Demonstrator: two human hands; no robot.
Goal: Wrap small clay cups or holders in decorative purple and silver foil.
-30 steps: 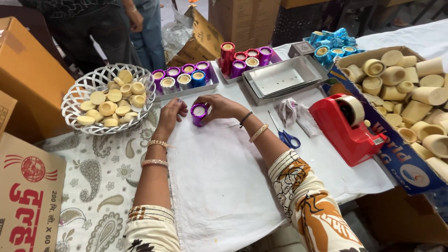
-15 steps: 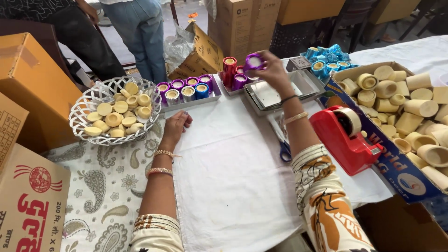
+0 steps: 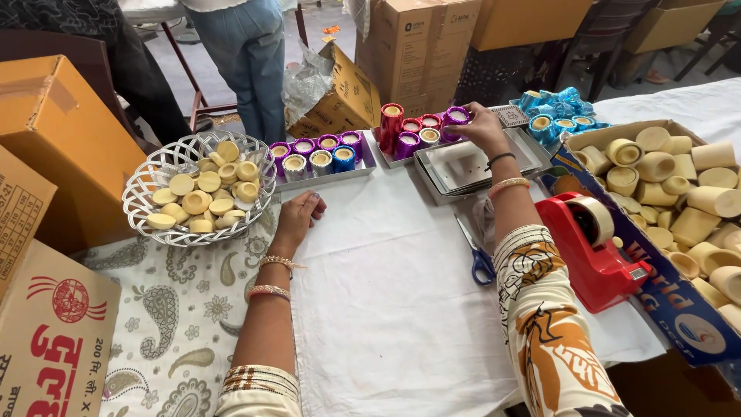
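Pinching purple foil cup (image 3: 457, 116) in right hand (image 3: 480, 128) grip over steel tray (image 3: 390, 158) | left hand (image 3: 299, 216) loosely curled, empty, resting on table (image 3: 386, 309)

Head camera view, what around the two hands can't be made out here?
- Right hand: its fingers cover part of the purple wrapped cup, so the grip is unclear.
- Stacked steel trays: right forearm hides the near right corner.
- Scissors: one handle is hidden by the patterned sleeve.
- Box of plain cups: cut off by the right edge.
- Left hand: palm down, underside unseen.
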